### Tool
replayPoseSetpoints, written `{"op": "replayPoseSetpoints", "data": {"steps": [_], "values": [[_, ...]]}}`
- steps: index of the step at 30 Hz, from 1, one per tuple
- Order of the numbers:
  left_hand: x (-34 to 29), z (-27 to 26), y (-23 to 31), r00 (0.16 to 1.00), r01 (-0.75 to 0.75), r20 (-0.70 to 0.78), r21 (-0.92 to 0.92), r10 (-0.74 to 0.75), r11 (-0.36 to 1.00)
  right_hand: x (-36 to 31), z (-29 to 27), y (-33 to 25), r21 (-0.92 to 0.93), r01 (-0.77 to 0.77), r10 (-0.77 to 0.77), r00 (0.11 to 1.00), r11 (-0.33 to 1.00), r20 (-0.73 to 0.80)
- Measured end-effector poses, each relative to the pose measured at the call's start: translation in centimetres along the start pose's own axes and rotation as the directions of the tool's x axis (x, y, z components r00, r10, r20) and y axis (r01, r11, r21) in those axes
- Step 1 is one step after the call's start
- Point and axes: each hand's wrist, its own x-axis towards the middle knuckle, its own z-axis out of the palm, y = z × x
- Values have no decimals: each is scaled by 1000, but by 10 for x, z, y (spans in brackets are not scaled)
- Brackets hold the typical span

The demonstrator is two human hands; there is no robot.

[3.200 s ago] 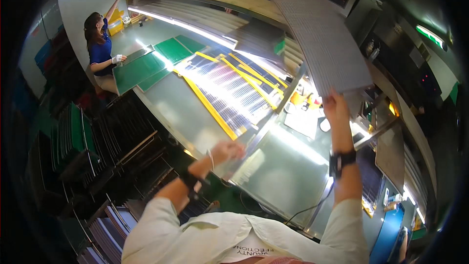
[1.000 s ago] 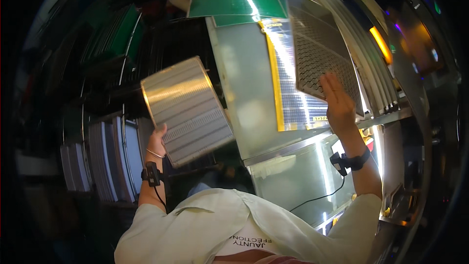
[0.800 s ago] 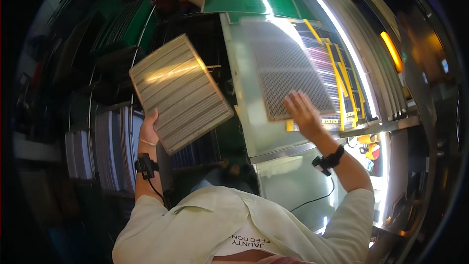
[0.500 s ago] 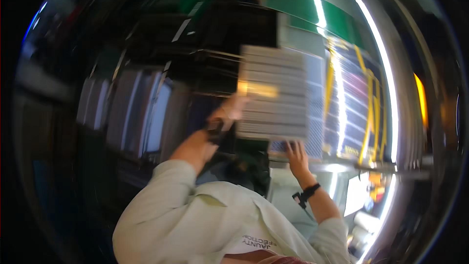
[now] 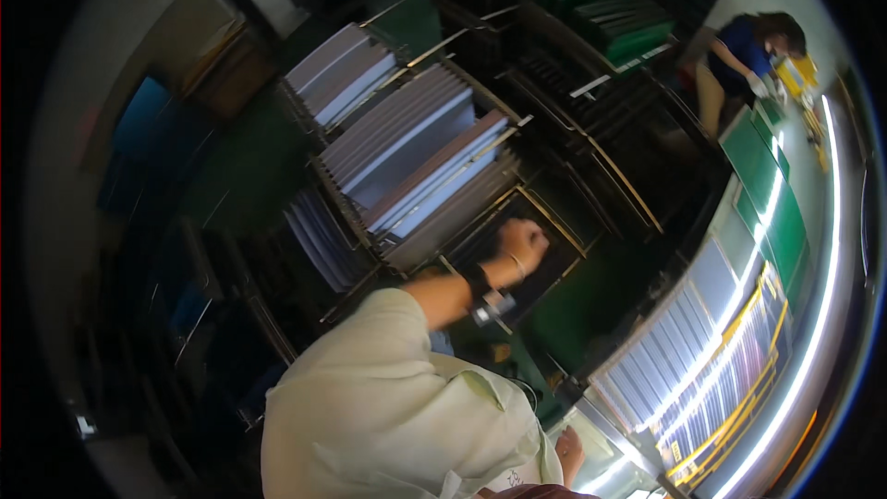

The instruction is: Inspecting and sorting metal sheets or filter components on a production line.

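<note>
My left hand (image 5: 523,242) is stretched out over a dark rack slot with a brass-coloured frame (image 5: 554,217). Its fingers look curled in; whatever they may hold is too dark and small to make out. Just beyond that arm, a wire rack holds several pale upright panels (image 5: 407,139). Low in the picture, my right hand (image 5: 568,451) is partly hidden by my shirt, near the bench edge, and its fingers do not show clearly. A grey striped panel (image 5: 651,351) lies on the bench, with a dark panel edged in yellow (image 5: 725,388) beside it.
Green boards (image 5: 776,194) lie farther along the lit bench, where another person (image 5: 739,65) is at work. More racks stand around, one with green panels (image 5: 610,18). A bright light strip (image 5: 832,249) runs along the bench's right side.
The view has swung left, toward the racks. My left hand has left the grey striped panel and moved over the rack. My right hand has dropped close to my body.
</note>
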Motion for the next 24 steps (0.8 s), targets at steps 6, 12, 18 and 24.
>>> {"op": "replayPoseSetpoints", "data": {"steps": [6,12,18,24], "values": [[198,-321,-162,961,257,-175,853,-214,454,26,57,-27,-131,-187,212,954,974,212],[295,-519,-291,823,567,-472,684,-315,459,73,122,-92,-291,-279,363,885,915,292],[361,-522,-386,924,376,-295,593,-242,712,93,150,-136,-378,-385,496,827,842,265],[397,-497,-450,905,384,-382,543,-187,747,86,165,-152,-390,-466,574,786,794,230]]}}
